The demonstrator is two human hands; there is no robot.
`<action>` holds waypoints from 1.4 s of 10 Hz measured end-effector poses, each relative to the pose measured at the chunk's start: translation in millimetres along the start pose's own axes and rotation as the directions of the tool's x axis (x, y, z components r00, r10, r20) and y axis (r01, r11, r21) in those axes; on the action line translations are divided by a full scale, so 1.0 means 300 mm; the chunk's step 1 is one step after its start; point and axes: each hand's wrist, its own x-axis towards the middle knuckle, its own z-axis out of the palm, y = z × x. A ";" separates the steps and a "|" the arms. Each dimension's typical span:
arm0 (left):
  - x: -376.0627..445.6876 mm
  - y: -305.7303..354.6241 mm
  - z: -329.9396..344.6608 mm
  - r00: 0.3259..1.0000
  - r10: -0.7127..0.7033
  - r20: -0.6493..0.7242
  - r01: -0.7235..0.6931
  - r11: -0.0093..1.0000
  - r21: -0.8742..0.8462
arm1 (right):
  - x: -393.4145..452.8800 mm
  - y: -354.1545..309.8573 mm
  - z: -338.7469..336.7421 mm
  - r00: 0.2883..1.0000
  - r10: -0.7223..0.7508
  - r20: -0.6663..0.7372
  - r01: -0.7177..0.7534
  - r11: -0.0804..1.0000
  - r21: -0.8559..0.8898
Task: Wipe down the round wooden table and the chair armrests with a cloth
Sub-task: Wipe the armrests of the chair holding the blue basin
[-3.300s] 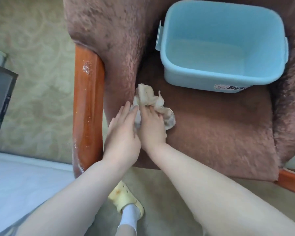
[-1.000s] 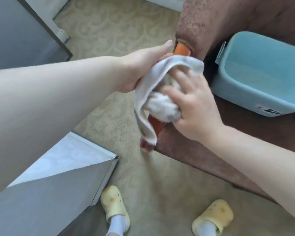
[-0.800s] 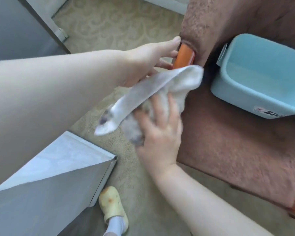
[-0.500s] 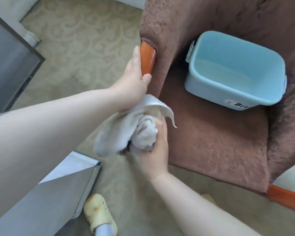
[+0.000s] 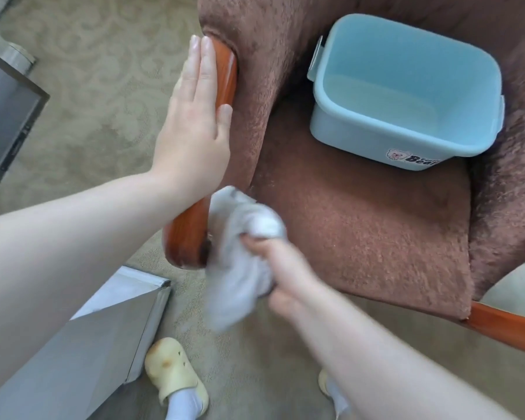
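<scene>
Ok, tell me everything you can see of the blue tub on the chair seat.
The light blue plastic tub is rectangular with rounded corners and a small handle tab at each end. It stands upright on the brown plush chair seat, near the backrest. Its front wall carries a bear sticker. Whether it holds water is unclear. Neither hand touches it.

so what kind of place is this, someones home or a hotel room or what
Probably a carpeted room in a home or a hotel; the view can't settle which. The signs: a plush brown armchair with wooden armrests, patterned beige carpet, and a blue plastic basin on the seat.
</scene>
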 end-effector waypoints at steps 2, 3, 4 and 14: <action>-0.007 0.006 0.025 0.996 0.006 -0.084 -0.002 0.999 0.048 | 0.296 -0.316 -0.115 0.643 -0.660 -0.389 0.154 0.609 -0.778; -0.006 0.003 0.032 0.992 0.041 -0.119 -0.029 0.995 0.098 | 0.443 -0.213 -0.037 0.712 -0.694 -0.106 -0.115 0.034 -0.993; -0.001 0.006 0.040 0.984 0.113 -0.137 -0.085 0.977 0.196 | 0.415 -0.021 -0.051 0.723 -0.682 0.112 -0.111 -0.274 -0.955; -0.008 0.025 0.044 0.988 0.093 -0.119 -0.061 0.967 0.248 | 0.260 0.185 0.058 0.782 -0.620 0.055 0.042 -0.036 -0.998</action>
